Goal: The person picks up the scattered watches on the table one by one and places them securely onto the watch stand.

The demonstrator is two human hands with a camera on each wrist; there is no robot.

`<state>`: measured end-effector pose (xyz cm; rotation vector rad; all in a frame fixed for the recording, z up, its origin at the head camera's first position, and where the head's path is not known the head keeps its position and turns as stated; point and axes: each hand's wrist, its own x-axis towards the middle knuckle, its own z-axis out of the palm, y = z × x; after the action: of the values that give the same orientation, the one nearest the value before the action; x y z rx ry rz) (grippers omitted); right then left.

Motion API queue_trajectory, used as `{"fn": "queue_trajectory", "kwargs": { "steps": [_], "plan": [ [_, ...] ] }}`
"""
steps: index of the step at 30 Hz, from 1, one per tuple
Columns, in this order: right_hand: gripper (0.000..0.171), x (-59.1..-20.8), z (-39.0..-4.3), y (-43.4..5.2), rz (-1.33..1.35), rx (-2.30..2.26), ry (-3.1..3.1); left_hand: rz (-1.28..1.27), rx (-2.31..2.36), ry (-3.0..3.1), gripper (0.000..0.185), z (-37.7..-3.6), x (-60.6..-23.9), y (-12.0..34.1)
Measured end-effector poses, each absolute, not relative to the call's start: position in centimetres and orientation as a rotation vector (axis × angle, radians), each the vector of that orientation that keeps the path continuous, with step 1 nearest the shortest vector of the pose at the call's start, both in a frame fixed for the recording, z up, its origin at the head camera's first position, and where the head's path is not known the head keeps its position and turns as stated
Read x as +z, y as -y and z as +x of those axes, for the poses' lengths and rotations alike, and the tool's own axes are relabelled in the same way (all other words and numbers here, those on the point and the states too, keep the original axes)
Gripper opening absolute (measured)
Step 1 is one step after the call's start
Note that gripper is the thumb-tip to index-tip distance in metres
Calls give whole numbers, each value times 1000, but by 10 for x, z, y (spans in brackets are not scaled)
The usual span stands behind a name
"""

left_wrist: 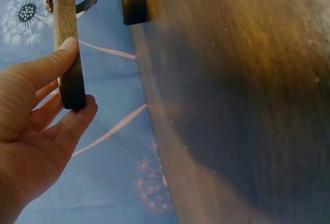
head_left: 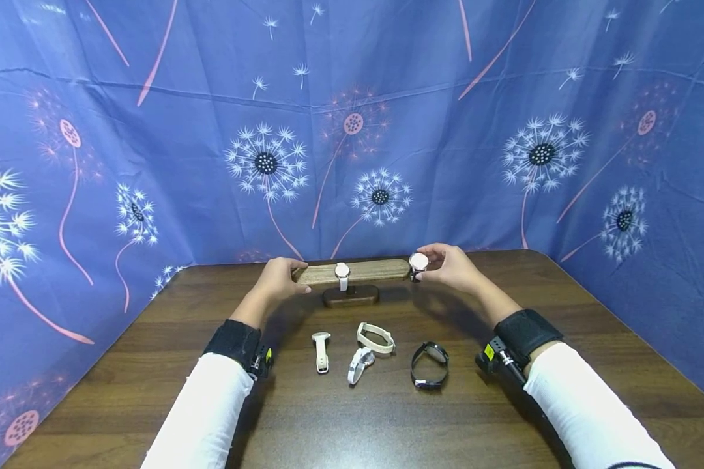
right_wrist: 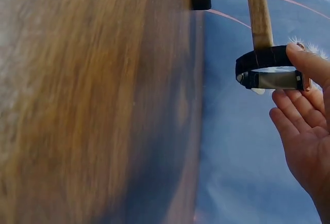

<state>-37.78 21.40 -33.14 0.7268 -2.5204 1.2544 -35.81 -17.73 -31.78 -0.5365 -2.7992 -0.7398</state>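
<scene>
and on the left, the left hand (head_left: 277, 279) grips one end of the wooden bar (head_left: 378, 270), fingers (left_wrist: 77, 126) seemingly there to steady it; a white-strapped watch (head_left: 343, 271) circles the bar above the base (head_left: 351, 298); four loose watches (head_left: 322, 355) lie on the table (head_left: 352, 423) in front; and the right hand (head_left: 456, 270) pinches a black-strapped watch (right_wrist: 263, 59) by the bar's right end, probably to leave its loop clear.

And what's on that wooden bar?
A white-strapped watch loops round the bar. Whether the black-strapped watch in the right hand is on it is unclear; the left hand partly covers one end.
</scene>
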Motion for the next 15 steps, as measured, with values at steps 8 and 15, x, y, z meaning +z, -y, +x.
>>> {"fn": "queue_trajectory", "kwargs": {
  "steps": [8,15],
  "plan": [
    [50,-331,-383,-204,724,1235,2533,-514,-740,2781,54,-361,-316,179],
    [49,-335,-389,-197,729,1244,2596,-536,-688,2781,53,-363,-318,180]
  ]
}}
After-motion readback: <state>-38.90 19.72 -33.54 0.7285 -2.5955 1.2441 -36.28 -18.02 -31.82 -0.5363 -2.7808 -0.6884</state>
